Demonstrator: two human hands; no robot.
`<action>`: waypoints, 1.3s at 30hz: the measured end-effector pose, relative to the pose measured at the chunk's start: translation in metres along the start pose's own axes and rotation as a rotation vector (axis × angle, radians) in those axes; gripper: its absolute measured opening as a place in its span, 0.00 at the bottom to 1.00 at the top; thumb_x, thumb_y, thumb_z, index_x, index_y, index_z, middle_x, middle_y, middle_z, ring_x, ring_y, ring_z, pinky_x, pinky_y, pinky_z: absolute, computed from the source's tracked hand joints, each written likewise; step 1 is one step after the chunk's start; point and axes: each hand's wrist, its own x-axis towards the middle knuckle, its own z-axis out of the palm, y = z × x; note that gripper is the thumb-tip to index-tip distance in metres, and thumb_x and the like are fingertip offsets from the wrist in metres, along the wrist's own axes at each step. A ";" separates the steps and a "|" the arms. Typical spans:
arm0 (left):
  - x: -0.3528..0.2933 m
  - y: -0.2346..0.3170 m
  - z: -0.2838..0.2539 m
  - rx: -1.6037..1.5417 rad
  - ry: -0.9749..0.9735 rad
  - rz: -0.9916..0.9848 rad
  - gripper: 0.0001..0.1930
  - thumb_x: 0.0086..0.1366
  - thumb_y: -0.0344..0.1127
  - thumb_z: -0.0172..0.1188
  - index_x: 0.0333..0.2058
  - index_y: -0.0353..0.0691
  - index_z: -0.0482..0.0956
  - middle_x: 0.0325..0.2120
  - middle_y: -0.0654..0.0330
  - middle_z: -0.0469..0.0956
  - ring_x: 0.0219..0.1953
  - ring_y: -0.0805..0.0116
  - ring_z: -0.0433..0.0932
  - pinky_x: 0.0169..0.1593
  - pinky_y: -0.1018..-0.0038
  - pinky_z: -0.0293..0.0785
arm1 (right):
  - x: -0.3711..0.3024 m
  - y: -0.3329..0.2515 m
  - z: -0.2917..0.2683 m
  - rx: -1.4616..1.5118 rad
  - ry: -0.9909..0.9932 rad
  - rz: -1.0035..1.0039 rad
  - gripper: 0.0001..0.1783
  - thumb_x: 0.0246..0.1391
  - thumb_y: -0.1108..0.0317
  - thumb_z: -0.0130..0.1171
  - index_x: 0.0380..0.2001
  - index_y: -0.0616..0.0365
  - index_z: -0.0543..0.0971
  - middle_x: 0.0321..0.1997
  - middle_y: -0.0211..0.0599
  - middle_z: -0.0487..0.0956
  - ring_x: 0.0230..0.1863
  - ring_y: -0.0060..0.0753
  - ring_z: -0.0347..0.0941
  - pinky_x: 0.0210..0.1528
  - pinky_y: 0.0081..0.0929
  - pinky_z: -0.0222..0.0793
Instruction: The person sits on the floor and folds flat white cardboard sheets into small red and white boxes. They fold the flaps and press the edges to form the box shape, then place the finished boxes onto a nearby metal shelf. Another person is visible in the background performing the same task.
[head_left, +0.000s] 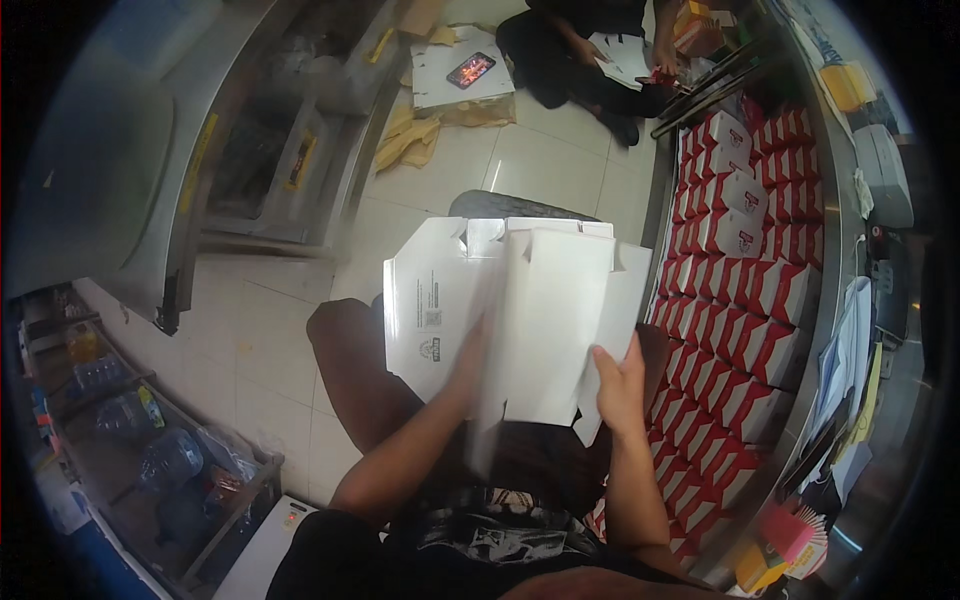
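A partly folded white cardboard box (560, 320) lies across my lap, its flaps and panels standing at different angles. Dark print and a square code show on its left panel. My right hand (620, 388) grips the right edge of the cardboard, thumb and a finger showing along the edge. My left hand (468, 372) reaches in at the left panel, partly behind a raised flap that is smeared by motion. That flap hides the left fingers, so their grip does not show. Under the far edge of the box is a dark grey rounded thing (520, 205).
Red-and-white boxes (730, 310) stand stacked in rows on the right. Another person (570, 60) sits ahead, holding white cardboard. A lit phone (471, 70) rests on a white sheet. To the left are a metal cabinet (185, 220) and a rack of plastic bottles (170, 460).
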 end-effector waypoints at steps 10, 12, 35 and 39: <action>-0.054 0.108 0.036 0.060 0.340 0.027 0.32 0.81 0.52 0.41 0.70 0.32 0.63 0.62 0.48 0.74 0.63 0.58 0.75 0.65 0.64 0.71 | 0.034 0.022 -0.023 -0.516 0.056 -0.058 0.33 0.60 0.76 0.63 0.67 0.70 0.65 0.62 0.55 0.75 0.61 0.47 0.75 0.63 0.37 0.71; -0.059 0.108 0.037 0.281 0.353 0.106 0.29 0.80 0.46 0.45 0.69 0.31 0.64 0.60 0.50 0.76 0.61 0.60 0.76 0.64 0.66 0.72 | 0.029 0.017 -0.009 -0.705 0.138 -0.140 0.38 0.60 0.75 0.63 0.71 0.70 0.62 0.69 0.61 0.69 0.66 0.55 0.71 0.68 0.43 0.67; -0.079 0.090 0.032 0.924 0.504 0.281 0.25 0.74 0.33 0.57 0.63 0.25 0.67 0.56 0.47 0.78 0.58 0.62 0.77 0.63 0.67 0.71 | 0.069 -0.012 -0.020 -0.762 -0.007 -0.046 0.18 0.58 0.71 0.65 0.49 0.69 0.79 0.47 0.58 0.84 0.49 0.59 0.82 0.52 0.45 0.77; -0.082 0.079 0.006 0.944 0.525 0.417 0.24 0.73 0.32 0.57 0.64 0.29 0.68 0.55 0.45 0.80 0.57 0.59 0.80 0.61 0.64 0.73 | 0.059 -0.006 -0.044 -0.259 -0.002 -0.174 0.18 0.62 0.70 0.62 0.51 0.71 0.79 0.49 0.59 0.85 0.52 0.52 0.83 0.56 0.42 0.75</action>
